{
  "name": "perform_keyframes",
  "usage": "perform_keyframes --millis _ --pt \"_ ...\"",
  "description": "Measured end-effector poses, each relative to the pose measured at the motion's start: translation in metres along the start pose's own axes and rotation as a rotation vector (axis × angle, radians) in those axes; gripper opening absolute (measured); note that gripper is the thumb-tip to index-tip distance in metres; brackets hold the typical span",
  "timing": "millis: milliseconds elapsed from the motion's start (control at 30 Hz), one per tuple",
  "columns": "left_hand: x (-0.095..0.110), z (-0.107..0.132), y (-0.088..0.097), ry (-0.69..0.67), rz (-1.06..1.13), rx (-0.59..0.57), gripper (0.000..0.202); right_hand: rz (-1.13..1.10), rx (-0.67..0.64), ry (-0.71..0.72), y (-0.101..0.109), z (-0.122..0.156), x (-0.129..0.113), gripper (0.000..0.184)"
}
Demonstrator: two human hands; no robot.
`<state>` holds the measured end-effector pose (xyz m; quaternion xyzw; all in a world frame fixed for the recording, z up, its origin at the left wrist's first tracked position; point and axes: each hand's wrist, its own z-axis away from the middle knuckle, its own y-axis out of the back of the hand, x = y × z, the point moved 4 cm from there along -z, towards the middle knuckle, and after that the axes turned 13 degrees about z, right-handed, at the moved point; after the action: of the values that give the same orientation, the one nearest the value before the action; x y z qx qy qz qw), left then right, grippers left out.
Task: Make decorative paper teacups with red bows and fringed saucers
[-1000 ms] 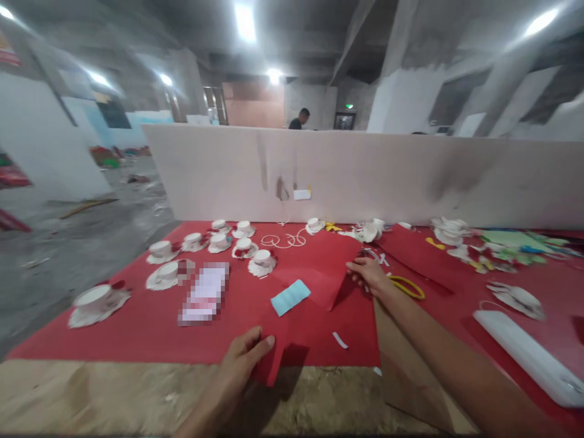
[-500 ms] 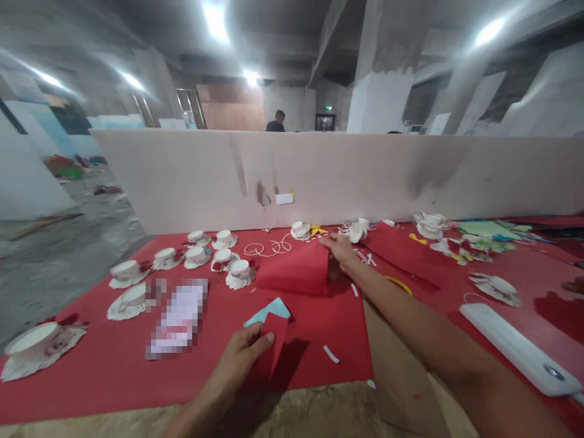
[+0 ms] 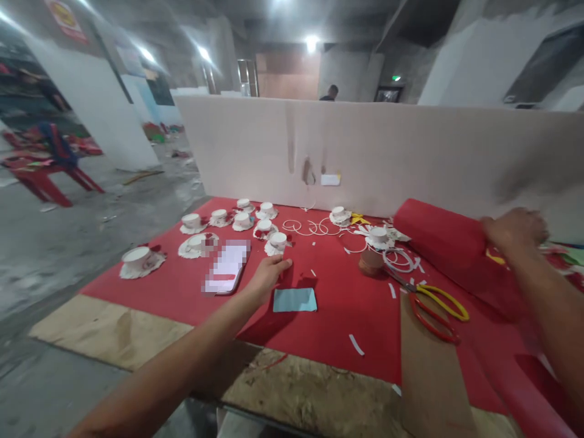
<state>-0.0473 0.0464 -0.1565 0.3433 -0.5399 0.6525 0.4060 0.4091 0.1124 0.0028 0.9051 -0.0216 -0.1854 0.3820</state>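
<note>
Red paper sheet [image 3: 438, 240] folded up, right hand [image 3: 515, 231] fingers clenched on it, left hand [image 3: 264, 280] fingers pinching its corner

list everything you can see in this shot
table cover: one, red, across the bench
paper-cup hats: about eleven, white, far left half of the cover
phone: one, blurred out, beside the left hand
card: one, pale blue, flat at centre
tape roll: one, brown, right of centre
scissors: one pair, yellow and red handles, by the cardboard strip
cardboard strip: one, brown, near right
paper curls: several, white, by the back board
back board: one, pale, behind the table
chair: one, red, far left floor
person: one, dark top, beyond the board
raised sheet: one, red, lifted at right
left hand: on the cover near a hat, grip unclear
right hand: closed on the raised sheet's top edge
</note>
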Motion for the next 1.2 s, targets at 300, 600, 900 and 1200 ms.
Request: perform_keyframes --millis 300,600,900,1200 --pt "0.005 0.002 -0.02 -0.11 0.287 0.077 0.013 -0.056 -0.799 0.62 -0.097 0.249 -0.201 0.04" --pt "-0.027 0.014 -0.015 0.003 -0.08 -0.024 0.018 0.058 -0.456 0.542 -0.085 0.194 -0.15 0.04" --pt "-0.049 0.008 -0.03 0.064 -0.242 -0.094 0.016 -0.068 -0.337 1.064 -0.081 0.279 -0.189 0.015" --pt "-0.019 0.033 -0.004 -0.603 -0.994 -0.593 0.034 -0.267 -0.387 1.058 -0.086 0.285 -0.178 0.017"
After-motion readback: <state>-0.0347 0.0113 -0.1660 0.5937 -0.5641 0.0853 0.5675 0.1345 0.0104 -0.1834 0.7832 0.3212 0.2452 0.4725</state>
